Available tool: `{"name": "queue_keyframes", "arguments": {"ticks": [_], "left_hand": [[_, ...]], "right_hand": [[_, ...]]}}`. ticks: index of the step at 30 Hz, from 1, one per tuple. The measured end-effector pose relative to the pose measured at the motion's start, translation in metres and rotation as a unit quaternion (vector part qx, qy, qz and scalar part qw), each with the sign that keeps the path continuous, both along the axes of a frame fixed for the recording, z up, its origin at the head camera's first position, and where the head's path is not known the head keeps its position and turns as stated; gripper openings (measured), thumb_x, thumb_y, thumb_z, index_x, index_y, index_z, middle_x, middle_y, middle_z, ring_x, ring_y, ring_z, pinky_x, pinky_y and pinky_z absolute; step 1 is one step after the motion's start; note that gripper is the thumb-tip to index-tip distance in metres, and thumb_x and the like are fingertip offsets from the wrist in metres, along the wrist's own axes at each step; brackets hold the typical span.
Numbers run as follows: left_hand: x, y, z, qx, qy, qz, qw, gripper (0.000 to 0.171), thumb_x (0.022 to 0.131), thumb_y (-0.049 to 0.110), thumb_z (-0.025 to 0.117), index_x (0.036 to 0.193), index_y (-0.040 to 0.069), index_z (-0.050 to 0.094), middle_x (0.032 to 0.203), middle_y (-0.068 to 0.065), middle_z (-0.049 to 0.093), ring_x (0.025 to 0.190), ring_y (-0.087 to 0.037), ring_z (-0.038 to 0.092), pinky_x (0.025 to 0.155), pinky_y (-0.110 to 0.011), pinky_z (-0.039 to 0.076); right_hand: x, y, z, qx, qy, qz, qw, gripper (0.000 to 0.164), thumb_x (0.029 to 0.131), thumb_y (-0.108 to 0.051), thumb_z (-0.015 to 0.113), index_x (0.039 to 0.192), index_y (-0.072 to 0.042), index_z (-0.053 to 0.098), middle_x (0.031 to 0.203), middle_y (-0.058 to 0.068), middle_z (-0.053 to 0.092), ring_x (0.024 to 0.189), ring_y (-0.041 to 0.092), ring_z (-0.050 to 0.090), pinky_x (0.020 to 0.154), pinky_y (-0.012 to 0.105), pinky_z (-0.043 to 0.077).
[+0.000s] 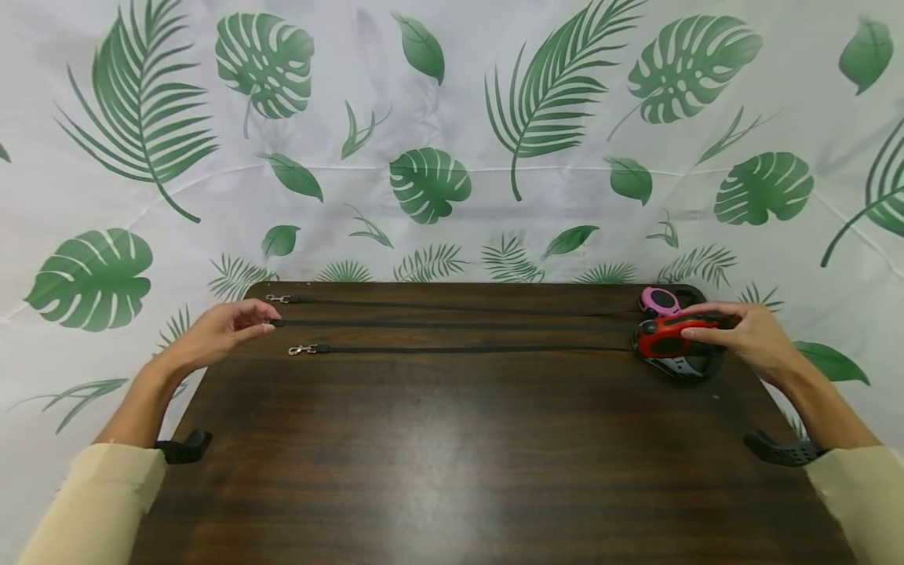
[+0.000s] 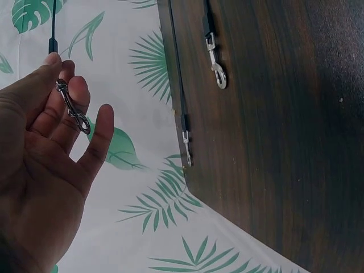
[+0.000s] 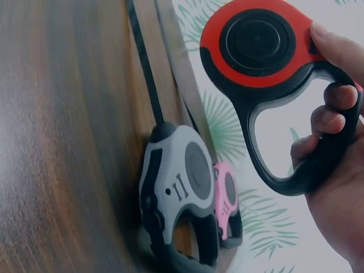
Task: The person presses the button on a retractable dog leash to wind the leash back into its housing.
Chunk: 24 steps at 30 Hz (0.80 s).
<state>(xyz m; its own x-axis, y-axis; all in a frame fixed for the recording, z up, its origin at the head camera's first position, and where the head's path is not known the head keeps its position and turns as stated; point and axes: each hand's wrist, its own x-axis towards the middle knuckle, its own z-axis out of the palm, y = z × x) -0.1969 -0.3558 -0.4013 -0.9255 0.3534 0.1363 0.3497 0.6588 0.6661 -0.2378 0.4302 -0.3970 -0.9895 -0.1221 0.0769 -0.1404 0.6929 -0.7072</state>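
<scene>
My right hand grips the black loop handle of a red retractable dog leash, with the thumb on its casing. The leash is raised above the table. My left hand pinches the black end of its cord; the metal snap clip hangs before the fingers in the left wrist view. Between the hands the red leash's cord stretches straight. On the table lie a grey retractable leash and a pink one. Their cords run left, ending in snap clips.
The dark wooden table has cut corners at its far side. A white cloth printed with green leaves hangs behind it. A black band sits on the left wrist, another on the right.
</scene>
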Motion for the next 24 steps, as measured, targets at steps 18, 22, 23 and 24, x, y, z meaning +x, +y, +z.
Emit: {"name": "queue_keyframes", "arguments": {"ticks": [18, 22, 23, 24], "left_hand": [[-0.002, 0.012, -0.002, 0.018, -0.001, -0.005, 0.9998, 0.016, 0.094, 0.004, 0.063, 0.11, 0.002, 0.062, 0.097, -0.01, 0.064, 0.078, -0.012, 0.058, 0.066, -0.021, 0.049], [-0.001, 0.012, -0.002, 0.016, 0.005, -0.003, 0.9999, 0.016, 0.094, 0.003, 0.063, 0.11, 0.001, 0.063, 0.097, -0.009, 0.064, 0.077, -0.012, 0.058, 0.065, -0.022, 0.05], [-0.001, 0.012, -0.002, 0.013, 0.008, -0.003, 0.9999, 0.016, 0.094, 0.003, 0.063, 0.11, 0.002, 0.063, 0.096, -0.009, 0.064, 0.077, -0.015, 0.059, 0.065, -0.022, 0.05], [-0.001, 0.012, -0.003, 0.01, 0.01, -0.002, 0.9999, 0.016, 0.094, 0.003, 0.063, 0.11, 0.002, 0.063, 0.096, -0.009, 0.064, 0.077, -0.015, 0.059, 0.065, -0.024, 0.05]], "right_hand": [[0.001, -0.022, 0.007, -0.015, 0.005, 0.028, 0.999, 0.038, 0.083, -0.022, 0.08, 0.117, -0.009, 0.069, 0.077, 0.002, 0.065, 0.053, 0.019, 0.048, 0.044, 0.033, 0.039], [0.001, -0.027, 0.007, -0.028, 0.009, 0.035, 0.999, 0.036, 0.083, -0.019, 0.08, 0.116, -0.008, 0.069, 0.071, 0.003, 0.058, 0.05, 0.019, 0.045, 0.042, 0.033, 0.038], [0.001, -0.028, 0.006, -0.033, 0.009, 0.038, 0.999, 0.036, 0.082, -0.018, 0.08, 0.115, -0.008, 0.069, 0.072, 0.003, 0.059, 0.051, 0.019, 0.046, 0.043, 0.033, 0.039], [0.001, -0.029, 0.006, -0.037, 0.01, 0.039, 0.998, 0.036, 0.082, -0.017, 0.08, 0.115, -0.008, 0.07, 0.074, 0.003, 0.06, 0.052, 0.02, 0.047, 0.043, 0.033, 0.04]]}}
